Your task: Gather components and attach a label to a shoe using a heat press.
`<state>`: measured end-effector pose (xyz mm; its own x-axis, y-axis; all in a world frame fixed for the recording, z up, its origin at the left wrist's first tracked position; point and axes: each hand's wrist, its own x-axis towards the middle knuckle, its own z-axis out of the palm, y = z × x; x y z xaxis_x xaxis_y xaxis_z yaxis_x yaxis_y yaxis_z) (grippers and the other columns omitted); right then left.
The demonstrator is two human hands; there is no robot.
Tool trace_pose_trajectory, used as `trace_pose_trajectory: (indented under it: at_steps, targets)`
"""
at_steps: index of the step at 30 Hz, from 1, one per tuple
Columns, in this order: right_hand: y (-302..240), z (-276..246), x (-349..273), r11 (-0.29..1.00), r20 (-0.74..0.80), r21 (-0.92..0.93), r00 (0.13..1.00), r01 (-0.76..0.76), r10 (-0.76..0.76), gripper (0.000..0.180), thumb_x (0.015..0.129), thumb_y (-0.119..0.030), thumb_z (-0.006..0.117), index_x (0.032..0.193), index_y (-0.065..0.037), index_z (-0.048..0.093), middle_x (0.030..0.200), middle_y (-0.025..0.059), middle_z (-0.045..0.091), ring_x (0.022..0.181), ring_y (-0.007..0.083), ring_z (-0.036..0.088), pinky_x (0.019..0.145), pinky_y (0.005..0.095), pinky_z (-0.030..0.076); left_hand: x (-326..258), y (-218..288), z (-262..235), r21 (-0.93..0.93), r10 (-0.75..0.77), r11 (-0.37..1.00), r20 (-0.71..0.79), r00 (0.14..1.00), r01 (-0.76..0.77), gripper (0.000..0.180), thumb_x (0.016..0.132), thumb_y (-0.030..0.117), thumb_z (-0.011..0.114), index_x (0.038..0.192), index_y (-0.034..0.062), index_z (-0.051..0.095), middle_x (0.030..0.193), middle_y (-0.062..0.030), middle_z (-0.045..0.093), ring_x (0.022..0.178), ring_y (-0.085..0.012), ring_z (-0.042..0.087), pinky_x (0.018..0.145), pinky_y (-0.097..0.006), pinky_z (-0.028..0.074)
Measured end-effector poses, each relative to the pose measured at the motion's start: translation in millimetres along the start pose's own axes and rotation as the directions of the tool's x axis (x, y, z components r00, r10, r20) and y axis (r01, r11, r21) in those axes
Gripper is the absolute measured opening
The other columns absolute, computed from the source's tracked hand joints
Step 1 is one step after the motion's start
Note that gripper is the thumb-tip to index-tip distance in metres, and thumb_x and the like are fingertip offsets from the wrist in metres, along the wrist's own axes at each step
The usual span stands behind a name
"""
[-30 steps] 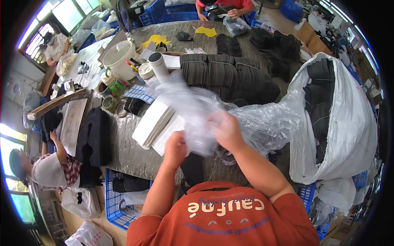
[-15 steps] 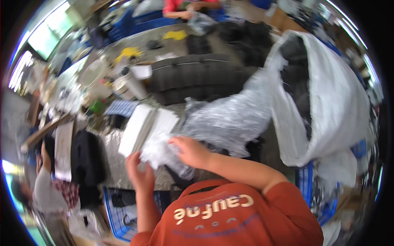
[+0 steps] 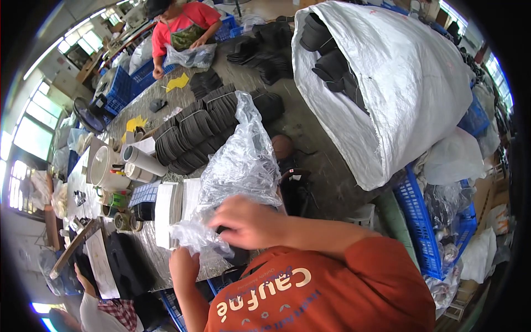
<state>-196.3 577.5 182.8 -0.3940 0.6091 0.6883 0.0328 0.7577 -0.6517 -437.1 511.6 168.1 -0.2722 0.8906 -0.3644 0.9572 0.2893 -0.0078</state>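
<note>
The great white woven sack [image 3: 398, 94] slumps open well beyond the grip and off to its right, black moulded pieces [image 3: 326, 50] spilling at its mouth, tipped that way, I'd say, so its load is easy to reach. Nearer, just past the hands, rows of bundled black insoles [image 3: 193, 130] lie stacked on the metal-topped table [image 3: 310, 138]. Rising from the grip itself is the clear plastic bag [image 3: 243, 160], crinkled and standing tall because it is gathered from below. The right hand [image 3: 249, 221] is curled over the bag's lower part, fingers bent and closed onto the film, pinning it down. The left hand [image 3: 185, 265] sits just beneath and to the left, pinching the bag's bunched bottom corner between closed fingers; whether anything sits inside the bag I cannot tell. Left of the grip lies a stack of flat white sheets [image 3: 168, 213], handy beside the work. Further left stand a white bucket [image 3: 105, 169] and a small green cup [image 3: 113, 198]
</note>
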Motion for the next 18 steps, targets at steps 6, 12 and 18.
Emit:
trace_pose_trajectory:
  at_steps: [6,12,18]
  targets:
    - [61.4,-120.4,-98.2,0.756,-0.359,-0.288,0.798,-0.588,0.484,0.03,0.07,-0.011,0.073,0.095,-0.001,0.058,0.094,0.0112,0.059,0.088,0.0235,0.057,0.08,0.032,0.044,-27.0,87.8,-54.6,-0.33,0.7,0.394,-0.496,0.513,-0.858,0.021,0.068,0.003,0.07,0.086,0.0007,0.061,0.081,-0.0134,0.06,0.077,-0.0322,0.055,0.068,-0.037,0.045]
    - [98.5,-95.8,-101.8,0.675,-0.163,0.186,0.655,-0.714,0.737,0.014,0.08,-0.009,0.064,0.089,0.002,0.061,0.077,0.0025,0.062,0.075,0.0085,0.054,0.073,0.0245,0.044,74.0,211.2,27.9,-0.276,0.652,0.435,-0.56,0.511,-0.857,0.031,0.081,0.017,0.064,0.103,-0.0039,0.059,0.09,-0.0143,0.061,0.084,-0.0239,0.059,0.074,-0.033,0.046]
    - [122.9,-111.5,-107.8,0.619,-0.171,0.285,0.597,-0.732,0.784,0.015,0.083,-0.013,0.061,0.089,0.0,0.062,0.078,0.0006,0.061,0.075,0.0076,0.053,0.07,0.0246,0.043,93.7,227.2,19.6,-0.874,0.664,0.386,0.041,0.746,-0.296,0.02,0.087,0.016,0.057,0.096,-0.0012,0.063,0.074,0.001,0.056,0.07,-0.0029,0.047,0.062,-0.022,0.038]
